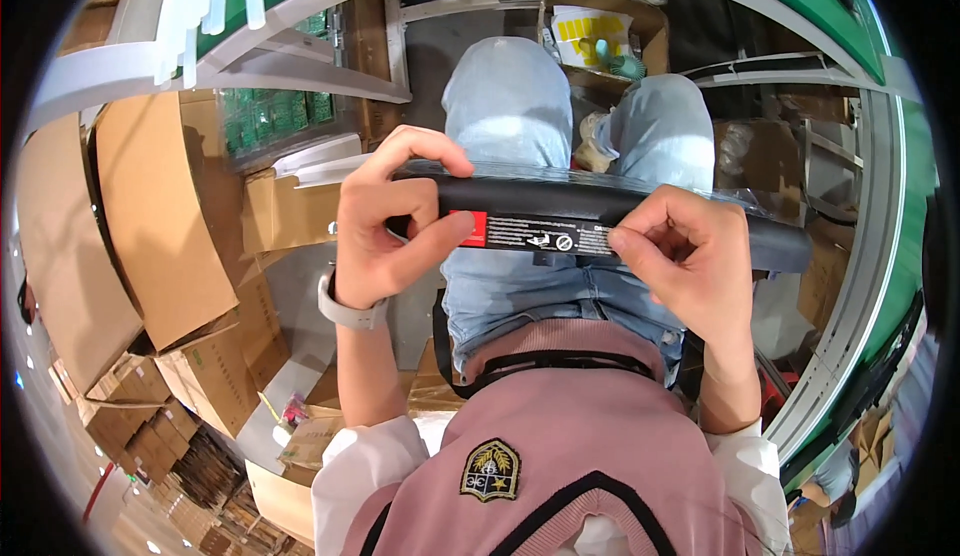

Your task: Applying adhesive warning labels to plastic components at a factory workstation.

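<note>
In the head view, the glossy black elongated bar with rounded edges (560,194) lies across the middle of the frame, slightly lower at its right end, in front of the light-blue denim jeans (508,86). A narrow black label strip with white print and a red left end (510,234) runs along its near face. The left hand (395,216), wearing a pale grey wristband (352,303), grasps the bar toward its left end, thumb on the label's red part and fingers curled over the far edge. The right hand (695,256) is bent, thumb and forefinger tips together at the label's right end; whether they pinch or press it, I cannot tell. Tall brown cardboard cartons (165,221) stand at left, and an open brown cardboard box (655,28) sits at upper centre-right
</note>
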A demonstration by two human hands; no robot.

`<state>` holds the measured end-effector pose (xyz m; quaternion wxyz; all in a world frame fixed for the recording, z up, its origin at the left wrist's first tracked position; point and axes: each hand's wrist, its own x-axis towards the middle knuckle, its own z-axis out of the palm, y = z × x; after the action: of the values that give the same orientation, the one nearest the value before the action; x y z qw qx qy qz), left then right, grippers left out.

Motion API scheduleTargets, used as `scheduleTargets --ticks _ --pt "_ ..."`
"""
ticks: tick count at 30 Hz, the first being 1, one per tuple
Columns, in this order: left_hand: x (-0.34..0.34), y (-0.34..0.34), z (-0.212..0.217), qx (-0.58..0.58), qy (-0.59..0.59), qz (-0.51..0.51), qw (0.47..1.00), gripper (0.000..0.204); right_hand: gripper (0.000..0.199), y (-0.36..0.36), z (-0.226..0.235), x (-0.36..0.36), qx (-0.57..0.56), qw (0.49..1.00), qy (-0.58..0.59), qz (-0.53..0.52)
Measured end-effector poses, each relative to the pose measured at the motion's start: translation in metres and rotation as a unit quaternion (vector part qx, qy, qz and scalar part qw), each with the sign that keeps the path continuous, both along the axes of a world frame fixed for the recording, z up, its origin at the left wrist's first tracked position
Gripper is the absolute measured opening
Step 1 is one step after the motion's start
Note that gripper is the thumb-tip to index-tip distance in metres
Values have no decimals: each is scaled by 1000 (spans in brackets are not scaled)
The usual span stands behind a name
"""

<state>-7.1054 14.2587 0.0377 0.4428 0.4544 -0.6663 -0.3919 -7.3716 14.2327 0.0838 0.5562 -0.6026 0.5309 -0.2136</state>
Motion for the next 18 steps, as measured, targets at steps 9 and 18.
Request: scheduleTargets --ticks 9,18 --pt "3 2 0 66 35 19 997 33 11 -4 0 4 -28 1000 6 0" --pt "-3 2 -2 42 37 23 998 33 16 -7 11 3 -113 983 136 48"
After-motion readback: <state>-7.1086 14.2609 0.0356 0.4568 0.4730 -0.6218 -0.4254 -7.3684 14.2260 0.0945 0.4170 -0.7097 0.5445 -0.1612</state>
